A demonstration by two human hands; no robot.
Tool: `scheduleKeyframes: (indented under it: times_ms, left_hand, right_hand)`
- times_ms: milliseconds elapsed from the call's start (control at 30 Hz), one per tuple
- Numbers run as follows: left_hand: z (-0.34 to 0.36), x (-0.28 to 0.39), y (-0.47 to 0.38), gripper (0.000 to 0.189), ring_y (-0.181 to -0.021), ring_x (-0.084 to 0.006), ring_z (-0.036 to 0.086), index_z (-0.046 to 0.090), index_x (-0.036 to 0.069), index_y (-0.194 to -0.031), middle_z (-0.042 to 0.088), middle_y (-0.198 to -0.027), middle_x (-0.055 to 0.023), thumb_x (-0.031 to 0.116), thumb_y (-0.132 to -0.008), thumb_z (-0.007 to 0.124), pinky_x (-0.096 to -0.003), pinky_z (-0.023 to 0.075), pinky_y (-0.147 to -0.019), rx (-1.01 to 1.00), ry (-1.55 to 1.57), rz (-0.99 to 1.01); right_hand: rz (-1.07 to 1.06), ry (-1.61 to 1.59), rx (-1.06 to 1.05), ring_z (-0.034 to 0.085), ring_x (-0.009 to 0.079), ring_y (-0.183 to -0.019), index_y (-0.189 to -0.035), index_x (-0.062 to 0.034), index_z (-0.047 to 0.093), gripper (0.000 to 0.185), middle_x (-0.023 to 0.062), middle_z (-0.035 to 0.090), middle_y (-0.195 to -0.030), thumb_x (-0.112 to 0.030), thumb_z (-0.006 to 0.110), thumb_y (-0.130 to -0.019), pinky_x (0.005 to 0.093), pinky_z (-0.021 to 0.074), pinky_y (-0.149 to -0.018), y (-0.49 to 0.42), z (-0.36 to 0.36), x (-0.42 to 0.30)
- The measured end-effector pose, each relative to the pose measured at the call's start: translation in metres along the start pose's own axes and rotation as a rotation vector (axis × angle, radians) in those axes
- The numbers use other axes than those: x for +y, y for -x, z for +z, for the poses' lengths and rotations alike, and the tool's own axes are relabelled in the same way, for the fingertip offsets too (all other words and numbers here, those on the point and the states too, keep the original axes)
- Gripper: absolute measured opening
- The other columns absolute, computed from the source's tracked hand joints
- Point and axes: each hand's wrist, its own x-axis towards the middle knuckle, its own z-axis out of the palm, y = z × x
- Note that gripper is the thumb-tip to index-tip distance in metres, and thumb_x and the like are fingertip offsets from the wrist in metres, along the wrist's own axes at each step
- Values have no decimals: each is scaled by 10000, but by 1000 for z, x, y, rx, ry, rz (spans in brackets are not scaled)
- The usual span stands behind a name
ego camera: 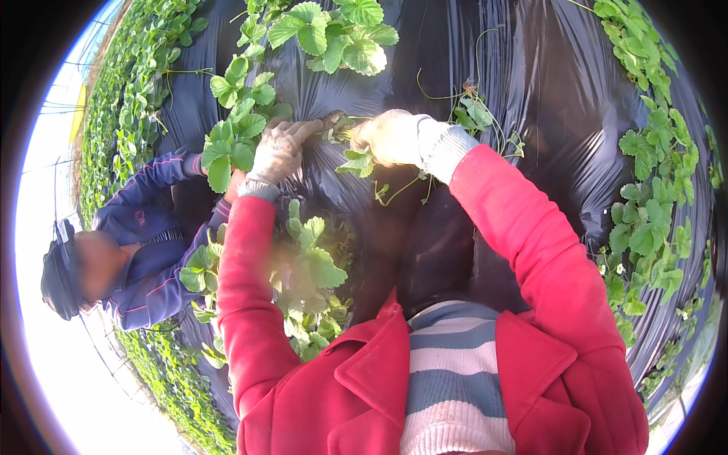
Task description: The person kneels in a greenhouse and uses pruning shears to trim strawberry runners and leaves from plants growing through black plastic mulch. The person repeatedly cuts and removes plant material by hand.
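Observation:
Both my hands wear soiled, light-coloured work gloves with knitted cuffs. My left hand [278, 151] rests low over the black plastic mulch film [333, 165], its fingers stretched toward the crown of a strawberry plant [338, 126]. Its fingertips meet the crown's edge. On the other side, my right hand [389, 136] is closed around a bunch of stems and leaves at that crown. A green strawberry leaf [359, 165] sticks out below the right fist, and thin runners [401, 193] trail beneath it. My right palm and fingertips are partly hidden.
A co-worker [165, 239] in a dark blue jacket leans in from the left, arms reaching behind my left forearm. Detached leaves and runners [475, 114] lie on the film right of my hand. Leafy strawberry plants [335, 34] stand ahead; another row [651, 210] runs along the right.

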Motion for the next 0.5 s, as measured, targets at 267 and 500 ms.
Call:
scheduleKeyframes:
  times_ms: [267,500]
  left_hand:
    - [31,12,38,539,-1275,-279,566,658,191,-1294,571,-1451,17,23,-782,637,-500,376,-1154,142,-120,132]
    - [29,19,39,574,-1315,-344,544,653,231,-1331,529,-1516,30,75,-779,672,-543,357,-1172,18,24,57]
  right_hand:
    - [279,328,150,725,317,-983,-1300,-266,666,389,109,698,-938,-460,399,-1094,449,564,-859,-19,2,34]
    - [488,-374,367,698,285,-852,-980,-4,741,536,158,722,-872,-527,769,-867,416,539,-799,-27,14,57]
